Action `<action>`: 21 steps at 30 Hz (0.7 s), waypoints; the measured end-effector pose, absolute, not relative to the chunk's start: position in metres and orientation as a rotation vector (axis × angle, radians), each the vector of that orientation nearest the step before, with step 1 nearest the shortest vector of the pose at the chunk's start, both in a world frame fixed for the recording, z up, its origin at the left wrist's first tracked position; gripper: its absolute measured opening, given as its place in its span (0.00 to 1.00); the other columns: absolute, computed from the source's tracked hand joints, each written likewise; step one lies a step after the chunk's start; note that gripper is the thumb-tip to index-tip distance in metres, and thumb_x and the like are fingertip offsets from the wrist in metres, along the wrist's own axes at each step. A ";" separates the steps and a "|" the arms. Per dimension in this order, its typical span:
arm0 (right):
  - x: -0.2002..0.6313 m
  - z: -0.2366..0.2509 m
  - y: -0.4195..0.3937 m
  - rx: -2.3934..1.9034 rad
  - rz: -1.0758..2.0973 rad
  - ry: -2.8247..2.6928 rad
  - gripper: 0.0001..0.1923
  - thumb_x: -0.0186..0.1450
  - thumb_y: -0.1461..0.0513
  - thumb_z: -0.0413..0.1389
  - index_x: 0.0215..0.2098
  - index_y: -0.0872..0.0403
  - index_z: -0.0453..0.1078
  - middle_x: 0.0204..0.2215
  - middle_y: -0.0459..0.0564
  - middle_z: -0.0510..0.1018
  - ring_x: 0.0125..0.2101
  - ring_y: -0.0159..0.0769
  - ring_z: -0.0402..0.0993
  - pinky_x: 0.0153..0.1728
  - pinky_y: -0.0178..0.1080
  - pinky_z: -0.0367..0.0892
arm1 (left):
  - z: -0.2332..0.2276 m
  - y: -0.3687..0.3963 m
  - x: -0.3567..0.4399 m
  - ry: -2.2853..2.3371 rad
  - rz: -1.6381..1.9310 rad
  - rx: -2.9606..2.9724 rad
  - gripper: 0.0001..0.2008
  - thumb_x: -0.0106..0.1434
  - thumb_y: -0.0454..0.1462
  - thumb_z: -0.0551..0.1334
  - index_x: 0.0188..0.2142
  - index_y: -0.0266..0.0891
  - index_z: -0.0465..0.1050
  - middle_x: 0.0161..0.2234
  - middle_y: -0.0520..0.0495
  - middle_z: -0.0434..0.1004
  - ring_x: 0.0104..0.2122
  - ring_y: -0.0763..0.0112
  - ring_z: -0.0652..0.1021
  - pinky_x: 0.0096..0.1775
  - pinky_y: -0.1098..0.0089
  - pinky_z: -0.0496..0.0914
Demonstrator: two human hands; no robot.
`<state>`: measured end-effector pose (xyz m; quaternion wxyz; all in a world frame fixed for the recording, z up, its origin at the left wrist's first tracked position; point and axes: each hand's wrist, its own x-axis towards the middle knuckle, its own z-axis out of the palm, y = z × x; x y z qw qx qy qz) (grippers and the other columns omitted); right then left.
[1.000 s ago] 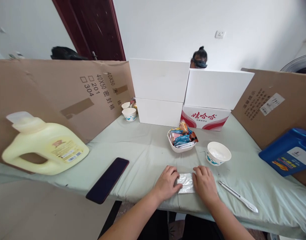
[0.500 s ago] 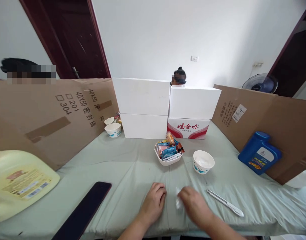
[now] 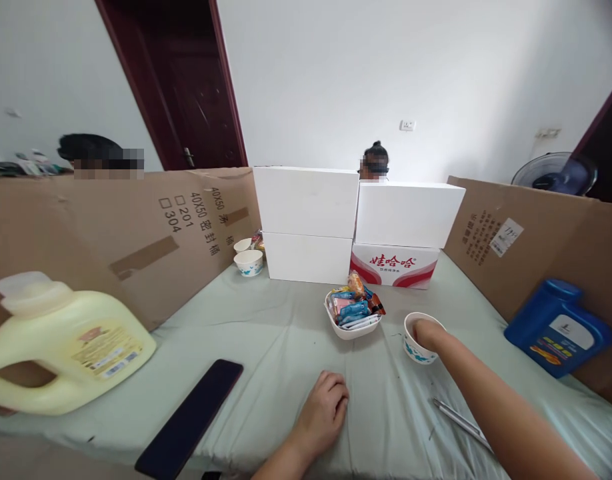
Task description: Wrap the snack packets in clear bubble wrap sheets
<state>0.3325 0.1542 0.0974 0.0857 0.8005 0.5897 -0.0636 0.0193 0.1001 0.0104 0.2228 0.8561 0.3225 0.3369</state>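
My right hand (image 3: 426, 335) reaches down into a white paper bowl (image 3: 420, 353) with a blue pattern. The bowl wall hides its fingers and anything they hold. My left hand (image 3: 323, 410) rests on the cloth nearer to me, its fingers curled in together, with nothing seen in them. Beyond it, a white dish (image 3: 355, 332) is heaped with wrapped snacks (image 3: 353, 307) in blue, pink and orange packets. Partly behind my right forearm lies a slim silver-and-white utility knife (image 3: 461, 421).
A dark phone (image 3: 191, 417) and a pale yellow jug (image 3: 86, 353) are on the left. A blue bottle (image 3: 559, 330) stands right. White boxes (image 3: 309, 200) and cardboard panels (image 3: 196, 233) wall the table. Another patterned bowl (image 3: 249, 263) sits back left. Two people are partly visible behind.
My right hand has moved forward and right from the cloth into the bowl; the crumpled white scrap it held is out of sight. My left hand stays on the cloth. The view has shifted left.
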 end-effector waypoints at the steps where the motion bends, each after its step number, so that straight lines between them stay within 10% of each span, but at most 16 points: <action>1: 0.332 0.100 0.154 2.351 -0.220 1.757 0.18 0.67 0.55 0.56 0.52 0.55 0.66 0.49 0.52 0.72 0.44 0.38 0.73 0.43 0.45 0.72 | 0.011 0.100 0.019 0.898 0.928 2.361 0.11 0.57 0.24 0.55 0.32 0.39 0.71 0.37 0.45 0.73 0.41 0.62 0.72 0.43 0.61 0.71; 15: 0.353 0.098 0.087 2.388 0.067 1.826 0.14 0.68 0.63 0.47 0.39 0.56 0.74 0.40 0.57 0.77 0.39 0.42 0.76 0.36 0.39 0.63 | 0.013 0.100 0.018 0.863 0.823 2.431 0.10 0.59 0.25 0.54 0.34 0.39 0.69 0.39 0.44 0.71 0.43 0.61 0.71 0.44 0.60 0.70; 21: 0.441 0.121 0.139 2.664 0.236 1.558 0.16 0.65 0.68 0.49 0.48 0.63 0.71 0.44 0.68 0.74 0.43 0.50 0.74 0.38 0.43 0.63 | 0.014 0.102 0.020 0.833 0.858 2.487 0.10 0.60 0.25 0.53 0.34 0.40 0.68 0.38 0.44 0.71 0.40 0.62 0.72 0.42 0.61 0.72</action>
